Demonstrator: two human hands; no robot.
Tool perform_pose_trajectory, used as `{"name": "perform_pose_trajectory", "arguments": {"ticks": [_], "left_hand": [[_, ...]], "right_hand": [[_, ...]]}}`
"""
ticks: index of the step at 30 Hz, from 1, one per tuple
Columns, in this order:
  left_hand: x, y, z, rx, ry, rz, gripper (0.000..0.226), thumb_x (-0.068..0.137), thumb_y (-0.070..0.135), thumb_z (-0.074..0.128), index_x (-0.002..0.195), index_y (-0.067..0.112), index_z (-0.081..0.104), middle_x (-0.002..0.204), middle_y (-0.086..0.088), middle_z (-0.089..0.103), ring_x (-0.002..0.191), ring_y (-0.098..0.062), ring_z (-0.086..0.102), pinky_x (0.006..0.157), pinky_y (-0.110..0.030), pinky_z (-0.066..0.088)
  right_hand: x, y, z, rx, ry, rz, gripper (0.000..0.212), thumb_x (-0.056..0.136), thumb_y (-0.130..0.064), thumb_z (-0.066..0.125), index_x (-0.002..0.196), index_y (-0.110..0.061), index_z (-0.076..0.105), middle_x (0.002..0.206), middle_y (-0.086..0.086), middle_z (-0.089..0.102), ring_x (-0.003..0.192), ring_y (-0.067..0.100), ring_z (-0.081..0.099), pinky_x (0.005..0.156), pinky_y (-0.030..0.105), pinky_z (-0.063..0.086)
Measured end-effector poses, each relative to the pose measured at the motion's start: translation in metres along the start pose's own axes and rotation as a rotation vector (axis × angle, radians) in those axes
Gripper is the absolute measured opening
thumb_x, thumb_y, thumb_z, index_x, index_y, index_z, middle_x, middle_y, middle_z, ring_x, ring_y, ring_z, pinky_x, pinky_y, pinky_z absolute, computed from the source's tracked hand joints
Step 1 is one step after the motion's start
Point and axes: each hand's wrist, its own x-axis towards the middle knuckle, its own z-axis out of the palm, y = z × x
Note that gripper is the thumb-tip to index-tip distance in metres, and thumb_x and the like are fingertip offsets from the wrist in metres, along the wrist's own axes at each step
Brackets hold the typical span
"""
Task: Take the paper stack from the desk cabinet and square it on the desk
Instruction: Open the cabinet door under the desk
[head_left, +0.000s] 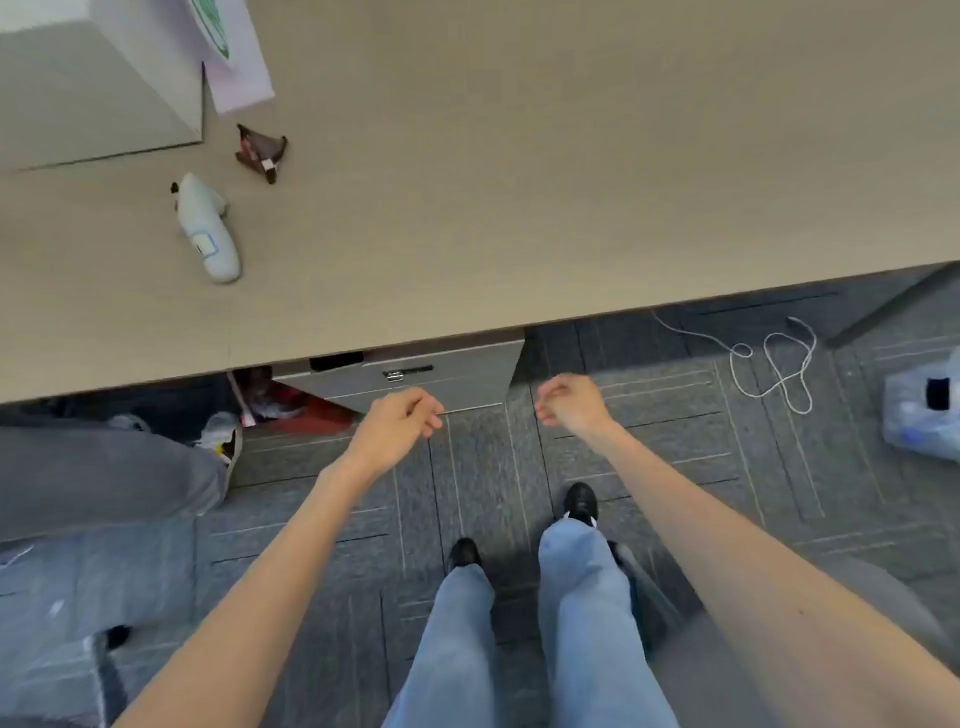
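A grey desk cabinet (457, 374) with a small metal lock on its drawer front stands under the front edge of the tan desk (519, 182). My left hand (397, 431) hangs just in front of the cabinet's lower edge, fingers loosely curled, holding nothing. My right hand (569, 402) is to the right of the cabinet, over the carpet, fingers also loosely curled and empty. No paper stack is visible; the cabinet drawers look closed.
On the desk's left lie a white bottle (208, 228), a brown wrapper (262, 150), a white box (98, 78) and a paper bag (234, 57). Another person's legs (104, 478) are at left. A white cable (774, 364) and plastic bag (924, 405) lie on the floor at right.
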Motion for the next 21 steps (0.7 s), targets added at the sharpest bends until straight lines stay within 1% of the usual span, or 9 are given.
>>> {"name": "perform_pose_trajectory", "arguments": {"ticks": [2,3,4,5,7,11,15,18,21], "left_hand": [[0.015,-0.02,-0.001,0.004,-0.001,0.021,0.024,0.1,0.019,0.041,0.098,0.015,0.064,0.094,-0.004,0.07,0.086,-0.019,0.065,0.085,-0.03,0.048],[0.026,-0.031,0.001,-0.001,-0.009,0.016,0.025,0.101,0.02,0.04,0.101,0.014,0.064,0.099,-0.004,0.07,0.092,-0.02,0.065,0.089,-0.03,0.047],[0.036,-0.04,0.003,-0.003,-0.019,-0.003,0.025,0.101,0.021,0.04,0.104,0.014,0.065,0.104,-0.004,0.07,0.097,-0.019,0.065,0.091,-0.03,0.046],[0.046,-0.052,0.006,-0.016,-0.017,-0.01,0.026,0.101,0.022,0.041,0.107,0.014,0.065,0.108,-0.004,0.069,0.101,-0.018,0.063,0.092,-0.029,0.045],[0.065,-0.074,0.012,-0.032,-0.007,-0.027,0.026,0.101,0.023,0.04,0.111,0.016,0.063,0.114,-0.001,0.065,0.108,-0.016,0.059,0.092,-0.027,0.041],[0.099,-0.106,0.019,-0.106,0.049,-0.027,0.029,0.101,0.027,0.041,0.116,0.014,0.062,0.121,0.0,0.062,0.11,-0.012,0.054,0.091,-0.024,0.036],[0.119,-0.128,0.031,-0.224,0.122,-0.132,0.028,0.099,0.026,0.046,0.116,0.009,0.061,0.122,-0.008,0.064,0.117,-0.021,0.058,0.09,-0.023,0.035],[0.129,-0.137,0.036,-0.282,0.137,-0.213,0.031,0.098,0.028,0.047,0.119,0.009,0.059,0.126,-0.011,0.062,0.119,-0.024,0.056,0.099,-0.03,0.041],[0.136,-0.138,0.038,-0.37,0.123,-0.278,0.043,0.096,0.038,0.048,0.129,0.011,0.052,0.135,-0.009,0.056,0.123,-0.023,0.054,0.11,-0.038,0.039]], "right_hand": [[0.02,0.008,0.022,0.023,0.056,0.031,0.014,0.091,0.004,0.049,0.098,-0.006,0.056,0.081,0.009,0.057,0.076,0.024,0.057,0.07,0.034,0.052],[0.032,0.012,0.032,0.07,0.06,0.066,0.02,0.092,0.003,0.05,0.11,-0.003,0.053,0.085,0.007,0.054,0.088,0.025,0.054,0.075,0.034,0.05],[0.042,0.013,0.041,0.094,0.037,0.096,0.03,0.092,0.001,0.051,0.122,-0.001,0.048,0.091,0.006,0.054,0.099,0.025,0.05,0.08,0.033,0.047],[0.054,0.016,0.05,0.074,0.022,0.09,0.045,0.091,-0.001,0.055,0.134,-0.001,0.04,0.105,0.005,0.055,0.11,0.025,0.048,0.088,0.032,0.045],[0.076,0.018,0.064,-0.073,0.027,0.02,0.065,0.088,-0.005,0.062,0.144,-0.004,0.029,0.136,0.007,0.047,0.13,0.025,0.042,0.101,0.034,0.04],[0.12,0.024,0.077,-0.059,0.1,-0.063,0.061,0.083,-0.002,0.064,0.137,-0.01,0.036,0.131,0.01,0.055,0.12,0.027,0.054,0.092,0.037,0.049],[0.139,0.033,0.082,-0.049,0.201,-0.095,0.053,0.085,-0.002,0.062,0.132,-0.007,0.04,0.127,0.01,0.057,0.113,0.023,0.055,0.089,0.03,0.047],[0.144,0.034,0.08,-0.106,0.243,-0.101,0.047,0.084,-0.007,0.064,0.128,-0.006,0.046,0.124,0.012,0.061,0.114,0.028,0.059,0.097,0.042,0.05],[0.146,0.036,0.075,-0.184,0.245,-0.089,0.043,0.084,-0.017,0.065,0.123,-0.006,0.051,0.12,0.013,0.064,0.111,0.031,0.061,0.097,0.049,0.049]]}}
